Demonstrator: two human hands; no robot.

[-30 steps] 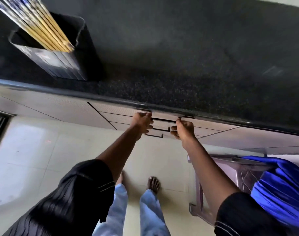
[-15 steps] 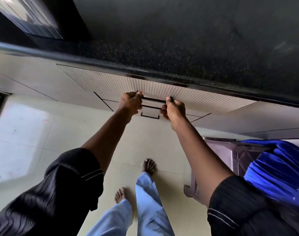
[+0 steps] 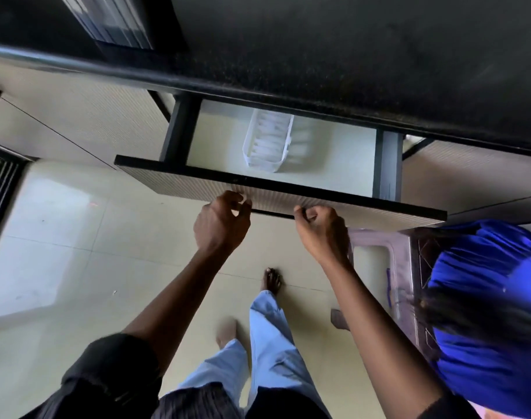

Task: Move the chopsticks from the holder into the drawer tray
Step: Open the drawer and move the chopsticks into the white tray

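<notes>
Now drawer (image 3: 288,189) open; left hand (image 3: 220,226) and right hand (image 3: 321,231) curl fingers on front handle. White tray (image 3: 267,140) mid-drawer, empty. Holder (image 3: 113,22) at countertop (image 3: 348,55) far-left; chopsticks unseen, none moved.

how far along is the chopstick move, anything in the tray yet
Done: the drawer is pulled open, showing the white tray, which looks empty, though it is blurred. In hand: the left hand and right hand are at the drawer front's handle. Left: everything with the chopsticks; only part of the holder shows on the counter, and no chopsticks are visible.
</notes>
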